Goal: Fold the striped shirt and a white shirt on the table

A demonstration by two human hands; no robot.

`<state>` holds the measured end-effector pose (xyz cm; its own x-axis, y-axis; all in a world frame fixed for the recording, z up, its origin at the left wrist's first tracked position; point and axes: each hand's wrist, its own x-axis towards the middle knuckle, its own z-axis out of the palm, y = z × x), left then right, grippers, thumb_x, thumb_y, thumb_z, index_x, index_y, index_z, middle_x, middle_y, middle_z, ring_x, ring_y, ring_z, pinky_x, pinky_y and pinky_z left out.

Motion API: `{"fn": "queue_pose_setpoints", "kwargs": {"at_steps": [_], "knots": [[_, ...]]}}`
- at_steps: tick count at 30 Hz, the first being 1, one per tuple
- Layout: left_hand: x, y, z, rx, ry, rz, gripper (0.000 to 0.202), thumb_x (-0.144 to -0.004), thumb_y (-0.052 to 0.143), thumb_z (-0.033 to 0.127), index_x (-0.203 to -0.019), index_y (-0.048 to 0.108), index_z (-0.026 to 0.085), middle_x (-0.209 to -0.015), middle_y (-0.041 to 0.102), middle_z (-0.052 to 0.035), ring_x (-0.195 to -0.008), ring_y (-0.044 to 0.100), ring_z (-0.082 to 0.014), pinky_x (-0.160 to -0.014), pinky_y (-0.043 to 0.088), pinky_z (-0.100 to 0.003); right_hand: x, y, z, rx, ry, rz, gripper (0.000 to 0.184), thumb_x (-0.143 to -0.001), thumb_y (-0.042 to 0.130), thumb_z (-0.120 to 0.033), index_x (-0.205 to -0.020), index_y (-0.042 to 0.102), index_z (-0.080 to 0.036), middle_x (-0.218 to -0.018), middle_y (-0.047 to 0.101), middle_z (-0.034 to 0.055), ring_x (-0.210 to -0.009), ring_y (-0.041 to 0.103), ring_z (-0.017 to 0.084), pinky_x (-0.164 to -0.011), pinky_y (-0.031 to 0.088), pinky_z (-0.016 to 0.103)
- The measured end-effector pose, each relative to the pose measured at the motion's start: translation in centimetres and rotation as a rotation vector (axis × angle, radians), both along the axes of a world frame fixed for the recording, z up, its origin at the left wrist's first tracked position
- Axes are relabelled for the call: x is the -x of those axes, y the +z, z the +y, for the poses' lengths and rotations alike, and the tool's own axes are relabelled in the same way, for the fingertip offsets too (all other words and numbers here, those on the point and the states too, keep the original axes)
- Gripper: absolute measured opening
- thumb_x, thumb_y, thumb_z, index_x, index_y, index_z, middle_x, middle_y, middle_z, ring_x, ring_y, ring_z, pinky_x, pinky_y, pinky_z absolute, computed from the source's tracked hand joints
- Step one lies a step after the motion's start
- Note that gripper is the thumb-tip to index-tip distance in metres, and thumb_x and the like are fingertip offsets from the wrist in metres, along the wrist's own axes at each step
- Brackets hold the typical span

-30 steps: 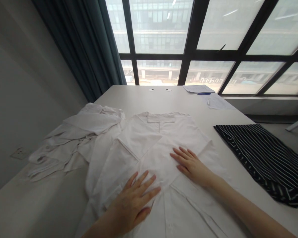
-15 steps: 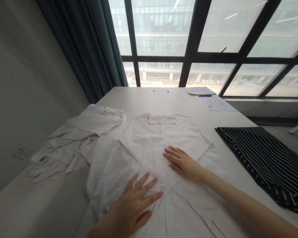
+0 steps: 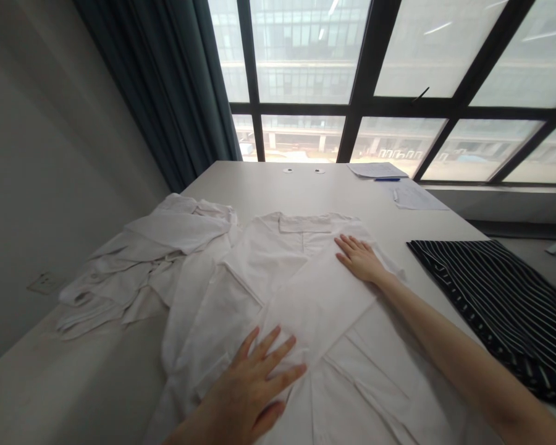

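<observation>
A white long-sleeved garment (image 3: 301, 309), perhaps a coat or shirt, lies spread on the table with its collar end away from me. Its sleeves are folded across the body. My left hand (image 3: 254, 377) rests flat on the lower middle of the cloth, fingers spread. Farther off, my right hand (image 3: 359, 256) lies flat near the garment's right shoulder, on top of the folded sleeve, with its fingers stretched out. Neither hand grasps anything.
Left of the garment lies a crumpled pile of white clothes (image 3: 143, 259). A black striped cloth (image 3: 495, 303) hangs over the table's right edge. Papers (image 3: 377, 170) and a blue pen (image 3: 387, 180) lie at the far right of the white table (image 3: 254, 185), before the windows.
My right hand has slid away from me and to the right, from the middle of the garment to its shoulder; the sleeve cloth looks flatter. My left hand has stayed nearly in place.
</observation>
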<state>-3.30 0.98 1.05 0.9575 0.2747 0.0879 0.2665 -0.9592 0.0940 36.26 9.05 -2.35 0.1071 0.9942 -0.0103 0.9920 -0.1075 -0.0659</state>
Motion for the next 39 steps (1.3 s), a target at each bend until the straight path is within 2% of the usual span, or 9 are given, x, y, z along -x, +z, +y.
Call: {"fn": "queue_pose_setpoints", "kwargs": {"at_steps": [9, 17, 23, 27, 31, 33, 35, 39], "knots": [[-0.2, 0.2, 0.2, -0.015, -0.002, 0.019, 0.075, -0.078, 0.058, 0.013, -0.146, 0.037, 0.037, -0.158, 0.029, 0.0015, -0.146, 0.026, -0.0282, -0.117, 0.02, -0.05, -3.6, -0.5, 3.9, -0.011, -0.152, -0.007, 0.063, -0.098, 0.02, -0.05, -0.153, 0.027, -0.02, -0.161, 0.022, 0.0056, -0.147, 0.021, 0.024, -0.117, 0.019, 0.045], [-0.2, -0.4, 0.1, 0.003, 0.023, 0.071, 0.081, -0.074, 0.058, 0.012, -0.147, 0.035, 0.039, -0.159, 0.025, 0.0043, -0.146, 0.025, -0.0281, -0.117, 0.021, -0.051, -5.0, -0.7, 6.1, -0.013, -0.247, -0.009, 0.064, -0.098, 0.019, -0.051, -0.152, 0.027, -0.02, -0.16, 0.024, 0.0084, -0.146, 0.022, 0.022, -0.115, 0.022, 0.05], [-0.2, -0.4, 0.4, 0.009, 0.01, 0.059, 0.078, -0.076, 0.055, 0.01, -0.146, 0.036, 0.038, -0.159, 0.028, 0.0033, -0.146, 0.026, -0.028, -0.117, 0.023, -0.051, -4.8, -0.5, 6.2, -0.075, -0.261, -0.042, 0.059, -0.098, 0.021, -0.045, -0.149, 0.034, -0.018, -0.157, 0.032, 0.0111, -0.143, 0.029, 0.024, -0.113, 0.024, 0.051], [-0.2, 0.3, 0.3, 0.004, 0.03, 0.034, 0.071, -0.082, 0.053, 0.012, -0.146, 0.036, 0.036, -0.157, 0.033, 0.0008, -0.145, 0.029, -0.0233, -0.117, 0.026, -0.045, -3.0, 0.5, 5.4, -0.168, -0.209, -0.092, 0.053, -0.098, 0.025, -0.032, -0.144, 0.041, -0.011, -0.154, 0.037, 0.015, -0.143, 0.028, 0.027, -0.115, 0.018, 0.051], [-0.9, 0.7, 1.1, -0.051, 0.099, -0.021, 0.062, -0.092, 0.049, 0.02, -0.15, 0.03, 0.023, -0.157, 0.032, -0.0047, -0.146, 0.024, -0.0218, -0.118, 0.027, -0.04, 1.4, 1.2, 3.2, -0.201, -0.07, -0.111, 0.053, -0.096, 0.031, -0.028, -0.144, 0.041, -0.01, -0.156, 0.035, 0.0123, -0.145, 0.024, 0.024, -0.117, 0.016, 0.042], [-2.1, 0.7, 2.4, -0.078, 0.121, -0.024, 0.058, -0.096, 0.046, 0.027, -0.151, 0.028, 0.018, -0.158, 0.031, -0.0077, -0.147, 0.022, -0.0224, -0.118, 0.027, -0.04, 4.1, 1.0, 1.2, -0.183, 0.017, -0.108, 0.053, -0.095, 0.034, -0.032, -0.144, 0.042, -0.013, -0.155, 0.037, 0.011, -0.144, 0.027, 0.025, -0.115, 0.021, 0.04], [-4.0, 0.4, 4.5, -0.091, 0.133, -0.019, 0.055, -0.1, 0.04, 0.034, -0.15, 0.029, 0.013, -0.157, 0.031, -0.0112, -0.147, 0.022, -0.0229, -0.118, 0.026, -0.041, 6.6, 0.4, -1.0, -0.155, 0.1, -0.107, 0.055, -0.095, 0.036, -0.038, -0.143, 0.044, -0.011, -0.154, 0.038, 0.0144, -0.142, 0.03, 0.031, -0.113, 0.025, 0.046], [-8.6, -1.2, 9.5, -0.078, 0.214, 0.008, 0.054, -0.103, 0.025, 0.042, -0.146, 0.036, 0.011, -0.155, 0.033, -0.0144, -0.146, 0.026, -0.0229, -0.117, 0.026, -0.042, 9.0, -0.6, -4.3, -0.125, 0.07, -0.078, 0.058, -0.098, 0.031, -0.038, -0.146, 0.04, -0.009, -0.155, 0.035, 0.016, -0.142, 0.029, 0.033, -0.112, 0.026, 0.051]]}}
